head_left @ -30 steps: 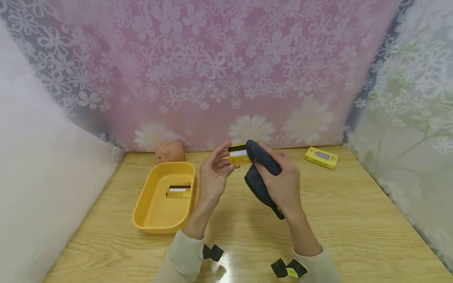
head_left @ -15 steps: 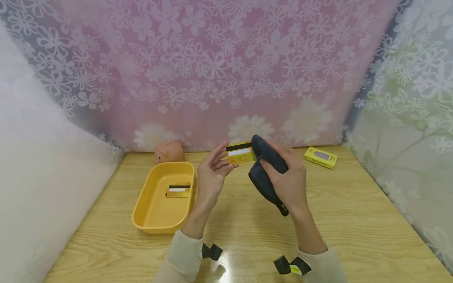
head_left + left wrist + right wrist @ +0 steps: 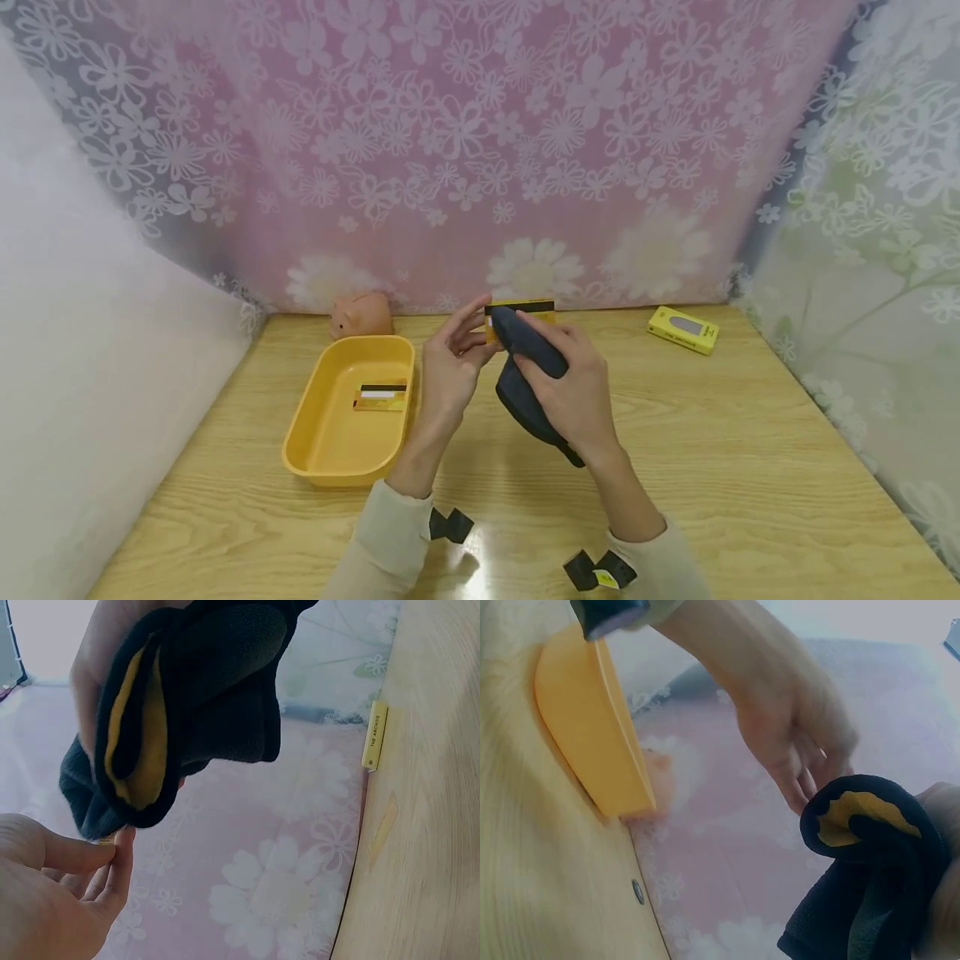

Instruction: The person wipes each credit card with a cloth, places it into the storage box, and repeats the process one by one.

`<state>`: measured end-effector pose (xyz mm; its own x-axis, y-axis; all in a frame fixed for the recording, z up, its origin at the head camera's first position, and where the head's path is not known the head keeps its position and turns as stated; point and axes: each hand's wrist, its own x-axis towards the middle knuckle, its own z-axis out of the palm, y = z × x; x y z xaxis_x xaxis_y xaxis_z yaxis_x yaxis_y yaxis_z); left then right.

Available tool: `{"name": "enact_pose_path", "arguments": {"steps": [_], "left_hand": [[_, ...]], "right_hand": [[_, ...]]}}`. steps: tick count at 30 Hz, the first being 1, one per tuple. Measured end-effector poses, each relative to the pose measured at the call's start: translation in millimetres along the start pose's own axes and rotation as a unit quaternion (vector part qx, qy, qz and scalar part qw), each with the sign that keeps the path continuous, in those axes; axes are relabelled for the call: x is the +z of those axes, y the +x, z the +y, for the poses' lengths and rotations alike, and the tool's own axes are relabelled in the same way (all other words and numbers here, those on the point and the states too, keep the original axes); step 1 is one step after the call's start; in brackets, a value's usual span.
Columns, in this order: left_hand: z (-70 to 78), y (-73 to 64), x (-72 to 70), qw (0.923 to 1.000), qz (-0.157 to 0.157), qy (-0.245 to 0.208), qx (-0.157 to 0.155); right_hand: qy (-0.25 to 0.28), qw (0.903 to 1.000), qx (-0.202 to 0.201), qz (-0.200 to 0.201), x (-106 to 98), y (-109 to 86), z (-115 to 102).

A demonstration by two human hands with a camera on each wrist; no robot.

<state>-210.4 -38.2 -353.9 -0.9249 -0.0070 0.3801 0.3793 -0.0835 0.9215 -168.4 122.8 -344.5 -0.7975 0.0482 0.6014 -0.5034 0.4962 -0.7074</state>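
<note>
My left hand (image 3: 448, 379) pinches a yellow card (image 3: 542, 307) with a black stripe by its left end, raised above the table. My right hand (image 3: 576, 392) grips a folded dark blue cloth (image 3: 525, 408) and holds it over the front of the card, covering most of it. Seen from the left wrist, the cloth (image 3: 225, 712) has a black edge and a yellow inner side. Only a sliver of the card shows there, between thumb and fingers. A similar card (image 3: 381, 398) lies in the yellow tray (image 3: 318, 462) left of my hands.
A pinkish piggy bank (image 3: 365, 317) stands behind the tray, near the flowered curtain (image 3: 420, 167). At the back right of the wooden table (image 3: 750, 483) lies a yellow box (image 3: 682, 330) with an oval window.
My right hand has moved the cloth slightly right, baring more of the card, then back left over it. My left hand keeps its pinch, nearly in place.
</note>
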Motion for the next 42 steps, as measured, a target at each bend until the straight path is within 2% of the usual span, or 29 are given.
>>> {"name": "enact_pose_path", "arguments": {"steps": [9,15,18,22,26,30,33,37,42], "left_hand": [[5.4,1.6,1.7,0.9997,0.007,-0.018,-0.017],[6.4,0.3,-0.4,0.9989,0.014,-0.011,-0.043],[6.0,-1.1,-2.6,0.9984,0.014,-0.015,-0.053],[5.4,-3.2,-4.6,0.9979,0.014,-0.032,-0.053],[5.1,-6.1,-4.1,0.9989,0.009,-0.018,-0.043],[3.7,-9.3,-1.5,0.9995,-0.002,0.007,-0.031],[2.8,-11.2,0.4,0.9995,-0.007,0.014,-0.026],[3.9,-10.6,2.6,0.9996,-0.011,0.013,-0.023],[4.4,-9.2,10.3,0.9992,-0.023,-0.002,-0.032]], "right_hand": [[-0.018,0.9963,0.056,0.063,-29.7,7.0,17.8],[-0.033,0.9925,0.085,0.081,-40.7,8.7,23.5],[-0.032,0.9924,0.083,0.086,-42.2,7.8,21.9],[-0.004,0.9967,0.038,0.071,-36.9,6.1,15.1],[0.019,0.9993,0.0,0.031,-23.2,2.0,4.7],[0.022,0.9997,-0.007,-0.008,-8.0,-5.5,-5.0],[0.022,0.9995,-0.005,-0.023,0.7,-10.1,-8.5],[0.016,0.9996,-0.003,-0.022,5.2,-9.9,-8.2],[0.007,0.9999,0.007,-0.007,-2.1,-7.5,-4.3]]}}
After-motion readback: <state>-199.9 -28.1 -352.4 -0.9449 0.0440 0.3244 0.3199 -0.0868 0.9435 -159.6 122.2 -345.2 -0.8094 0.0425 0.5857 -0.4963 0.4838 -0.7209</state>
